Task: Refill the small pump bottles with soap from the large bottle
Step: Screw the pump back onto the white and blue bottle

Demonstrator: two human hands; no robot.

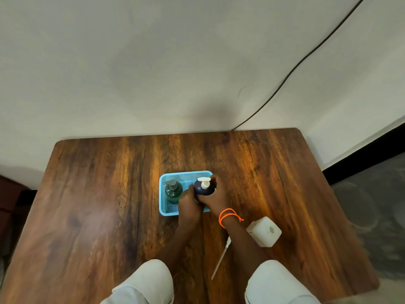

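Wood-grain table [87, 194] fills the lower view, set against a pale wall with a black cable [306, 55] running down behind its far edge. Near the middle stands a light blue mesh basket [163, 194] holding two small pump bottles upright: a green bottle [173, 192] with a grey pump on the left side, untouched, and a dark navy bottle [203, 188] with a white pump head on the right side. To the right of the forearms, apart from the basket, sits a white plastic container [264, 231] with a round open mouth, likely the large soap bottle, cap off. Between it and the person lies a long white dip tube [220, 258], part of a pump set down flat on the wood. Both hands are closed round the navy bottle: the right hand [215, 197] wraps its right flank with fingers curled over the shoulder, the left hand [189, 204] cups the near lower side. Whether the bottle rests on the basket floor or is lifted slightly cannot be told. Judged step: taking this bottle out of, or seating it into, the basket. To do it well, keep it vertical, grip the body rather than the pump head, and clear the basket rim and the green neighbour without nudging either.
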